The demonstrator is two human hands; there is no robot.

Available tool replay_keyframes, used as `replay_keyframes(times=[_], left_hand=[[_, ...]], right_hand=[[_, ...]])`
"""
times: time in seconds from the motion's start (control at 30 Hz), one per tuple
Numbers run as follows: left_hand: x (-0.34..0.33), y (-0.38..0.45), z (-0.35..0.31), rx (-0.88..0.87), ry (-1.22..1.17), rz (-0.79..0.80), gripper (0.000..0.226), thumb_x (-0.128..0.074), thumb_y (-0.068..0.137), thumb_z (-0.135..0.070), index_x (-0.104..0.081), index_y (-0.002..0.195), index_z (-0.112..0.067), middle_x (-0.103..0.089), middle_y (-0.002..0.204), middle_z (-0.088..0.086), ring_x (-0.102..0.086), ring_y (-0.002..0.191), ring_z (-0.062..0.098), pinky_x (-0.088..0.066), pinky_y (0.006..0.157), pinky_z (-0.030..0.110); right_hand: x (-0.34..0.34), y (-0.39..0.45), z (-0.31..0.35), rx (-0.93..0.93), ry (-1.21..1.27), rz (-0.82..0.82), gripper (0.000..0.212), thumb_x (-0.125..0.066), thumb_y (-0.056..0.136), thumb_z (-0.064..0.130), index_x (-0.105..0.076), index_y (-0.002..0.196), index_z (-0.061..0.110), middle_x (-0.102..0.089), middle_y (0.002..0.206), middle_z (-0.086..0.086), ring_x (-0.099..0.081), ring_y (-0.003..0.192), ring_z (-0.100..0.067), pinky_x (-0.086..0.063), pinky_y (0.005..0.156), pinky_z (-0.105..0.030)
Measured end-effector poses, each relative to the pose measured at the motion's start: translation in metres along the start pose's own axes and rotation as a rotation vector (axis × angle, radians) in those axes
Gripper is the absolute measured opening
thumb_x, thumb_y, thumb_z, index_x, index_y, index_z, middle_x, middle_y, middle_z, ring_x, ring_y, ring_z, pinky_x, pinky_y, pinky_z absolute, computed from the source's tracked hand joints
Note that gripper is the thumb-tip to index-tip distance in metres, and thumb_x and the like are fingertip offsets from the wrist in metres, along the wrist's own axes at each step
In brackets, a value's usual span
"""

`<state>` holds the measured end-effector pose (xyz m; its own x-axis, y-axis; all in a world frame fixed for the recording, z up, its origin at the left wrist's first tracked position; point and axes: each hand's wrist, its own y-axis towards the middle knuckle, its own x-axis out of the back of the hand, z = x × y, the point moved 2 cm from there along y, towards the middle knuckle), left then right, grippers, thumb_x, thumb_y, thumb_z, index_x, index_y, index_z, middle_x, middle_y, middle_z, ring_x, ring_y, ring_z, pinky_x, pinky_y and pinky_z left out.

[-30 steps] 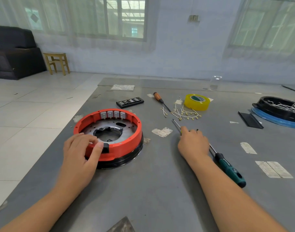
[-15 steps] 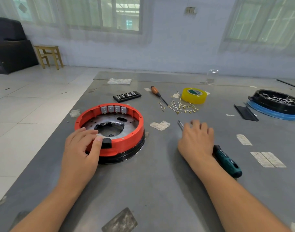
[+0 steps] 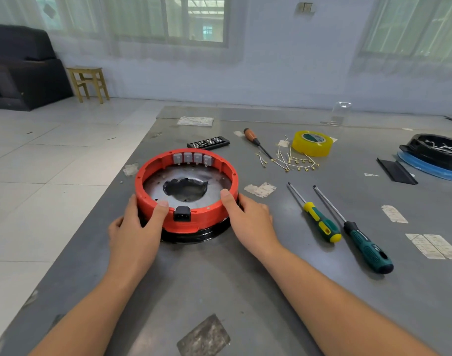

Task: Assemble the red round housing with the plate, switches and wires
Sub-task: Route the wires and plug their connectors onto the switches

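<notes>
Both hands' fingers (image 3: pixel 163 209) curled on red housing (image 3: pixel 207 218) rim; tape (image 3: pixel 312 143) label unreadable

The right hand (image 3: pixel 250 222) left the screwdriver (image 3: pixel 358 232) and now grips the red housing (image 3: pixel 207 217).

1. I see two bare forearms coming in from the bottom edge, with no sleeves on either.
2. My left hand (image 3: pixel 135 232) wears no glove, ring or watch.
3. My right hand (image 3: pixel 248 219) is just as bare, its nails short and unpainted.
</notes>
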<state>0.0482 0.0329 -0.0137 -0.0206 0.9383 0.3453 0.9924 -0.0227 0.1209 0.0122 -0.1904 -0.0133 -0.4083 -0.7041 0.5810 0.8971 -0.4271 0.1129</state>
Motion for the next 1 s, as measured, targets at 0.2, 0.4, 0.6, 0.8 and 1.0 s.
replay_keyframes(times=[0.2, 0.4, 0.6, 0.8, 1.0], left_hand=[[-0.022, 0.008, -0.019, -0.093, -0.432, 0.149, 0.085, -0.069, 0.086, -0.044, -0.021, 0.15, -0.072, -0.038, 0.16, -0.033, -0.063, 0.13, 0.017, -0.05, 0.109, 0.05], [-0.046, 0.042, -0.019, 0.077, -0.86, 0.238, 0.077, -0.076, 0.096, -0.02, -0.038, 0.145, -0.066, -0.073, 0.132, -0.006, -0.074, 0.111, 0.041, -0.061, 0.09, 0.06], [-0.051, 0.063, 0.006, 0.267, -1.038, 0.179, 0.057, -0.078, 0.091, -0.014, -0.056, 0.142, -0.003, -0.073, 0.128, 0.02, -0.073, 0.11, 0.045, -0.064, 0.083, 0.055], [-0.051, 0.069, 0.013, 0.272, -1.102, 0.106, 0.057, -0.074, 0.095, -0.01, -0.05, 0.145, 0.002, -0.07, 0.13, 0.024, -0.073, 0.11, 0.046, -0.064, 0.083, 0.054], [-0.051, 0.068, 0.009, 0.24, -1.093, 0.094, 0.062, -0.075, 0.093, -0.011, -0.047, 0.148, -0.002, -0.066, 0.135, 0.028, -0.073, 0.107, 0.048, -0.064, 0.083, 0.053]], right_hand=[[0.007, 0.017, -0.008, 0.101, 0.627, 0.06, 0.048, -0.058, 0.098, 0.046, -0.048, 0.144, 0.049, -0.069, 0.124, 0.026, -0.063, 0.119, 0.001, -0.05, 0.103, -0.033], [0.006, 0.042, -0.015, 0.134, 0.751, 0.008, 0.076, -0.069, 0.084, 0.045, -0.038, 0.153, 0.044, -0.075, 0.12, 0.001, -0.071, 0.109, -0.015, -0.058, 0.089, -0.027], [0.004, 0.067, -0.021, 0.158, 0.567, 0.064, 0.064, -0.057, 0.092, 0.063, -0.039, 0.152, 0.048, -0.072, 0.124, 0.013, -0.07, 0.112, -0.011, -0.058, 0.094, -0.032], [0.014, 0.106, -0.034, 0.121, -0.096, -0.308, 0.027, -0.054, 0.101, 0.035, -0.071, 0.112, 0.018, -0.068, 0.111, 0.0, -0.064, 0.103, -0.017, -0.048, 0.089, -0.031], [0.007, 0.164, -0.04, 0.062, -0.617, -0.33, 0.03, -0.049, 0.099, 0.013, -0.065, 0.124, 0.009, -0.057, 0.133, -0.012, -0.051, 0.124, -0.032, -0.041, 0.099, -0.037]])
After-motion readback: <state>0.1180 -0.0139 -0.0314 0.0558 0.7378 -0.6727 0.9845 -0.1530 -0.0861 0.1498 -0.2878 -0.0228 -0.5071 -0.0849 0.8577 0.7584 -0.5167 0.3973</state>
